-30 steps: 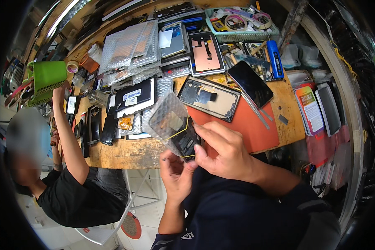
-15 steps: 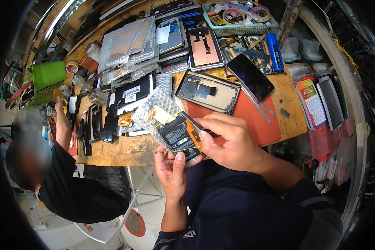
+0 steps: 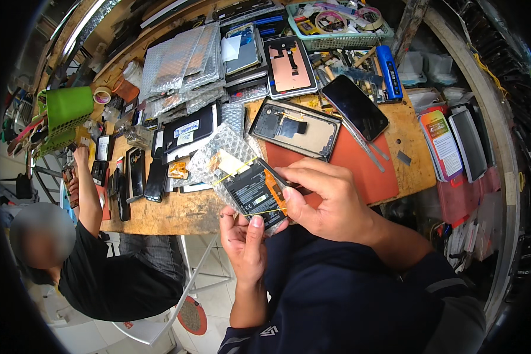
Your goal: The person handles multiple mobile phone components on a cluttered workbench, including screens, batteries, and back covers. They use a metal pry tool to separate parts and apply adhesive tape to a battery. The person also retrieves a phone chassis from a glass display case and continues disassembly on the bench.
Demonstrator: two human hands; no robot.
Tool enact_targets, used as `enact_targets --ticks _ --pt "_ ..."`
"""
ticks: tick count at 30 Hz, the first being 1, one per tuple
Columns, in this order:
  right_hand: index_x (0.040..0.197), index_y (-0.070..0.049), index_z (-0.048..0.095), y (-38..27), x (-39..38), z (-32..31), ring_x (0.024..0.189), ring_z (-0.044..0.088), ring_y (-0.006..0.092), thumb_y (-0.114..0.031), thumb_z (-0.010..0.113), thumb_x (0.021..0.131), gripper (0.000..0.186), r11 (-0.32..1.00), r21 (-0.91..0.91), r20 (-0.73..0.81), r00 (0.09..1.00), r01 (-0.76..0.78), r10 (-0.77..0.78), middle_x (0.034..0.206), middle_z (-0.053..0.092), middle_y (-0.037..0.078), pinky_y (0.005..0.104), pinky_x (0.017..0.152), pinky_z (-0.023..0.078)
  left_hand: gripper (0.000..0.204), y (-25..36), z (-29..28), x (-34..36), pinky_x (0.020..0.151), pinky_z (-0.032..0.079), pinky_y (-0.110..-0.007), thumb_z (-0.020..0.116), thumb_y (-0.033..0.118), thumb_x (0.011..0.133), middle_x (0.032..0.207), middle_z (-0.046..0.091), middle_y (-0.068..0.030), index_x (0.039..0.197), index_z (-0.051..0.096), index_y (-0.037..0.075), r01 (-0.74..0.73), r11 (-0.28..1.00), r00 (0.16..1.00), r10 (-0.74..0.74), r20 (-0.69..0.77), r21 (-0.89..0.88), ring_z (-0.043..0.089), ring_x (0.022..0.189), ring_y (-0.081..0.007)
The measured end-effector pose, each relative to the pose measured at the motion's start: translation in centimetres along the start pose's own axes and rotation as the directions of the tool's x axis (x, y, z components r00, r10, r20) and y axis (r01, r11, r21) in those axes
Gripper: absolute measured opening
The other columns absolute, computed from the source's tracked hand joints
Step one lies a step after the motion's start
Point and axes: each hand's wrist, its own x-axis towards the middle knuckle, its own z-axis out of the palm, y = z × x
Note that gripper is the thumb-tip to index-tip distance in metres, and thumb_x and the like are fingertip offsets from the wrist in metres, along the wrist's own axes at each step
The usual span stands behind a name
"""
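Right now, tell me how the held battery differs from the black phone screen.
The left hand and right hand hold the battery, while neither touches the screen. The battery shows pale print and an orange strip; the screen is plain and glossy. A yellow band crosses the battery, but none crosses the screen. Both are mainly black and oblong.

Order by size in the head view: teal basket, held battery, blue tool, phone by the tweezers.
Teal basket
Held battery and phone: too alike to rank, the battery being nearer the camera
Blue tool
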Motion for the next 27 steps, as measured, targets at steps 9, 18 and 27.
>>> enact_targets --ticks 9,18,27 --pt "0.118 0.013 0.069 -0.11 0.02 0.05 0.09 0.075 0.0285 0.003 0.069 0.087 0.032 1.0 -0.007 0.003 1.0 0.006 -0.006 0.102 0.073 0.021 0.0353 0.079 0.061 0.042 -0.02 -0.24 -0.06 0.088 0.068 -0.047 0.056 0.005 0.106 0.128 0.067 -0.0211 0.143 0.036 0.0 -0.001 1.0 1.0 0.002 0.013 -0.021 0.072 0.112 -0.0279" --pt "0.117 0.013 0.07 -0.19 -0.35 -0.2 0.089 0.075 0.0279 0.002 0.072 0.085 0.034 0.999 -0.032 -0.012 0.999 0.036 -0.036 0.102 0.073 0.021 0.0348 0.079 0.061 0.043 0.01 -0.17 -0.17 0.089 0.067 -0.048 0.057 0.003 0.105 0.127 0.066 -0.0219 0.142 0.035 0.0 -0.026 0.999 0.999 0.028 0.028 -0.042 0.072 0.112 -0.0292" --pt "0.116 0.012 0.069 -0.21 -0.35 -0.55 0.083 0.074 0.0263 0.001 0.073 0.086 0.032 0.994 -0.051 -0.04 0.994 0.096 -0.098 0.098 0.072 0.02 0.0345 0.073 0.06 0.043 0.32 0.28 -0.06 0.089 0.067 -0.048 0.057 0.003 0.105 0.128 0.067 -0.0214 0.142 0.035 0.0 -0.024 0.999 0.998 0.026 0.051 -0.043 0.072 0.112 -0.029"
